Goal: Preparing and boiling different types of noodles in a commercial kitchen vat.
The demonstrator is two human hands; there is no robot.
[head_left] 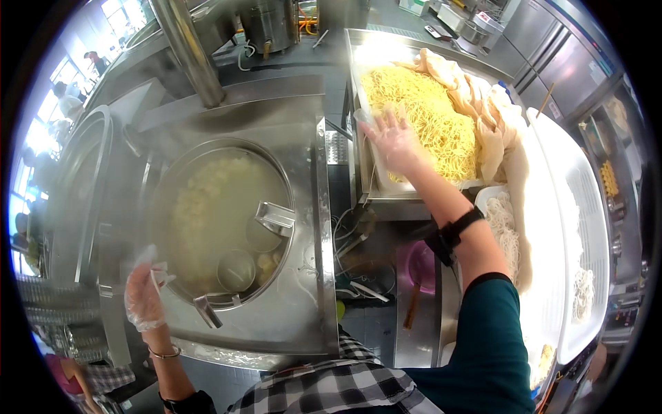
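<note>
Right hand (398, 143), fingers spread, over thin, tangled, bright-yellow noodles (440, 114)

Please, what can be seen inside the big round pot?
Inside the pot is cloudy liquid, with pale pieces in it, mostly toward the left and top, and two round metal baskets near the lower right. The pot's bottom cannot be seen; the cloudy liquid covers it.

Glossy metal pot (289, 183), matt cloth (498, 119)
</note>
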